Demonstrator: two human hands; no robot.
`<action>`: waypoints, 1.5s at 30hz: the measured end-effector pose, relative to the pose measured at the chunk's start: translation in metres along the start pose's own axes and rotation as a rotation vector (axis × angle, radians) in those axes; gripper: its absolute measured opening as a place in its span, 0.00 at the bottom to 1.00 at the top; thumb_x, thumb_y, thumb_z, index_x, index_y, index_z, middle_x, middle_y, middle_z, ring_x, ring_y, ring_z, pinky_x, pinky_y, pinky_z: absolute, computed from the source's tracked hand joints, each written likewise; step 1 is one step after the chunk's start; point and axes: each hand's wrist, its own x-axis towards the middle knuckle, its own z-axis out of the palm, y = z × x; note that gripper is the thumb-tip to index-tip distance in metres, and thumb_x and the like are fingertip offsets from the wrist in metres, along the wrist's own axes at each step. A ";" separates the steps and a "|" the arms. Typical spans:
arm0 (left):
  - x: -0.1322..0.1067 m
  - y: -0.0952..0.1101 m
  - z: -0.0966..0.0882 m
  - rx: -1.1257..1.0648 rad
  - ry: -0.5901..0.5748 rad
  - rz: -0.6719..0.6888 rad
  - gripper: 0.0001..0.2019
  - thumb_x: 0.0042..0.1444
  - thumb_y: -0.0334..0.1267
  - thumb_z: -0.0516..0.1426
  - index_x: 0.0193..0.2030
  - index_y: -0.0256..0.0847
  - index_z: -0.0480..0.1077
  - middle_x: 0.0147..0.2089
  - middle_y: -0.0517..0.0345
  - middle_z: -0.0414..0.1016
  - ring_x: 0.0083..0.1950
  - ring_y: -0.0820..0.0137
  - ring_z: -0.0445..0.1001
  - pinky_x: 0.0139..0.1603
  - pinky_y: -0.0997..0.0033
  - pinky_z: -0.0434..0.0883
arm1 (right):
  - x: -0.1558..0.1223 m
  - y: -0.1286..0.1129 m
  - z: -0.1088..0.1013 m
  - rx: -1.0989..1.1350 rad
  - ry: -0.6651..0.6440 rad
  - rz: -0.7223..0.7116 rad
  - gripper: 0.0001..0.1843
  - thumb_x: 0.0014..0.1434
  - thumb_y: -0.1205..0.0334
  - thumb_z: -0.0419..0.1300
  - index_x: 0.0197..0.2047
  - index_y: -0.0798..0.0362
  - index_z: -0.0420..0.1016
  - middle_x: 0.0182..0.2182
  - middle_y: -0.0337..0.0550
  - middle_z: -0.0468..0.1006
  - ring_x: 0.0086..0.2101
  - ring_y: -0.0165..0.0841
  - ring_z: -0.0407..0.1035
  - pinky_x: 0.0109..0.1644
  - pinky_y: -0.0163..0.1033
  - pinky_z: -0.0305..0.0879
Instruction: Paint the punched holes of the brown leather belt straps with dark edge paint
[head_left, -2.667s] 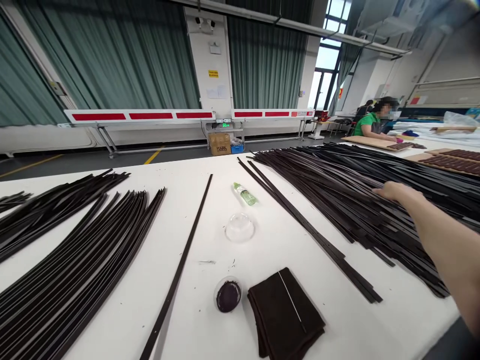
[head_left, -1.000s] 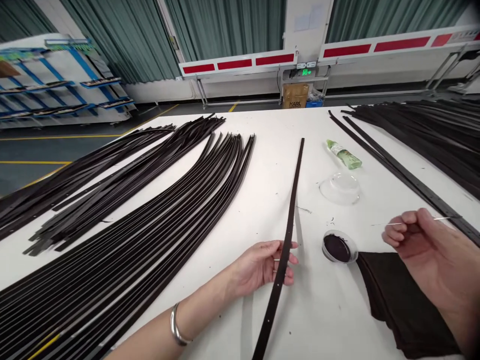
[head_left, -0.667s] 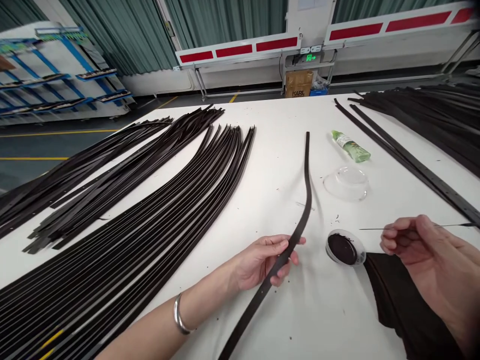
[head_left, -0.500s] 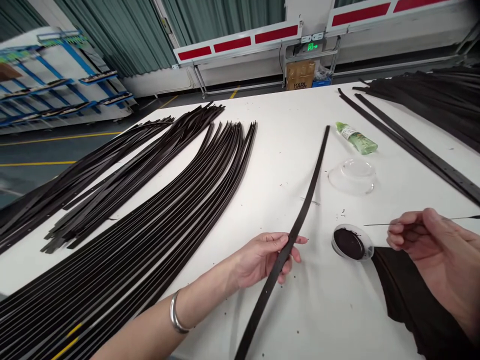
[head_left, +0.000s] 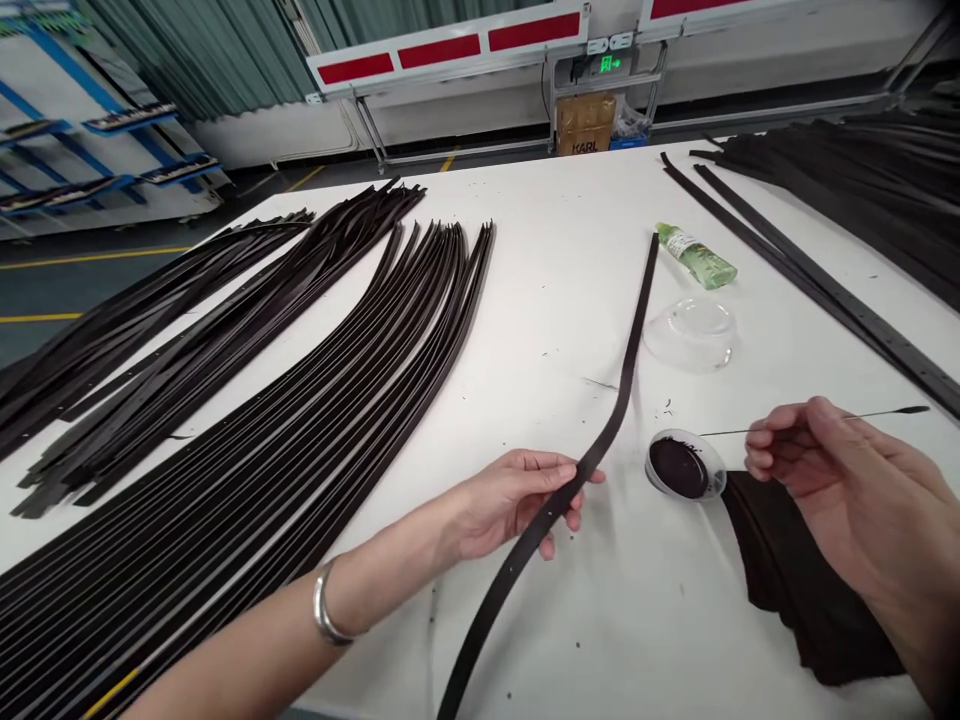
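Observation:
My left hand (head_left: 517, 500) pinches a long dark strap (head_left: 626, 370) between thumb and fingers. The strap has small holes and curves from the table's front edge up toward a green packet. In my right hand (head_left: 847, 480) is a thin metal needle-like rod (head_left: 885, 412) with a dark tip at its right end. The rod's bare end points left, above or near the rim of a small clear dish (head_left: 721, 490) of dark paste (head_left: 679, 468). Under my right hand lies a dark brown cloth or leather piece (head_left: 787, 570).
Rows of dark straps (head_left: 322, 390) cover the left of the white table (head_left: 555, 300), with looser bundles (head_left: 225, 340) beyond. A clear lid (head_left: 690, 335) and a green packet (head_left: 697, 258) lie behind the dish. More straps (head_left: 825, 290) and a dark pile (head_left: 847, 190) occupy the right.
My right hand has moved slightly left with the rod, whose dark tip now shows fully. The strap in my left hand bends more. The whole view has shifted a little.

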 end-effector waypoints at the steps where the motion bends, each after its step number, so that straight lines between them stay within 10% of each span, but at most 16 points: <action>1: -0.004 0.004 0.000 0.038 -0.002 -0.019 0.16 0.60 0.44 0.59 0.50 0.36 0.76 0.33 0.55 0.70 0.34 0.69 0.72 0.21 0.76 0.72 | -0.001 -0.001 0.002 0.019 0.001 0.001 0.14 0.59 0.50 0.63 0.32 0.52 0.78 0.31 0.43 0.74 0.30 0.31 0.70 0.30 0.36 0.70; 13: -0.047 0.031 -0.009 0.356 0.270 -0.146 0.18 0.58 0.51 0.59 0.41 0.36 0.75 0.27 0.61 0.64 0.20 0.81 0.56 0.14 0.81 0.43 | -0.002 0.001 0.010 0.000 -0.058 -0.096 0.15 0.62 0.49 0.60 0.33 0.52 0.75 0.32 0.43 0.73 0.32 0.31 0.69 0.31 0.35 0.70; 19: -0.066 0.046 -0.007 0.568 0.335 -0.195 0.18 0.59 0.53 0.56 0.39 0.37 0.73 0.28 0.55 0.75 0.11 0.81 0.57 0.10 0.79 0.46 | -0.011 -0.003 0.009 -0.424 -0.032 -0.298 0.19 0.67 0.48 0.53 0.32 0.50 0.74 0.29 0.40 0.73 0.30 0.30 0.69 0.33 0.36 0.69; 24: -0.060 0.004 0.001 0.419 0.379 -0.080 0.18 0.59 0.53 0.57 0.39 0.37 0.71 0.32 0.53 0.77 0.16 0.76 0.63 0.12 0.77 0.59 | -0.019 -0.003 0.011 -0.754 -0.110 -0.530 0.18 0.69 0.55 0.50 0.29 0.49 0.72 0.29 0.38 0.74 0.30 0.28 0.70 0.32 0.34 0.66; 31: -0.029 -0.025 0.014 0.030 0.239 0.029 0.17 0.62 0.47 0.57 0.44 0.32 0.76 0.39 0.46 0.78 0.37 0.69 0.74 0.46 0.68 0.72 | -0.016 0.006 0.016 -0.927 -0.171 -0.773 0.16 0.69 0.62 0.49 0.29 0.50 0.67 0.26 0.39 0.75 0.27 0.30 0.68 0.29 0.37 0.63; 45: -0.004 -0.023 -0.001 -0.073 -0.015 0.074 0.19 0.61 0.44 0.59 0.55 0.37 0.74 0.33 0.53 0.75 0.35 0.70 0.74 0.39 0.72 0.70 | -0.010 0.018 0.019 -0.989 -0.209 -0.916 0.15 0.66 0.68 0.51 0.27 0.50 0.63 0.23 0.39 0.74 0.29 0.32 0.69 0.30 0.39 0.63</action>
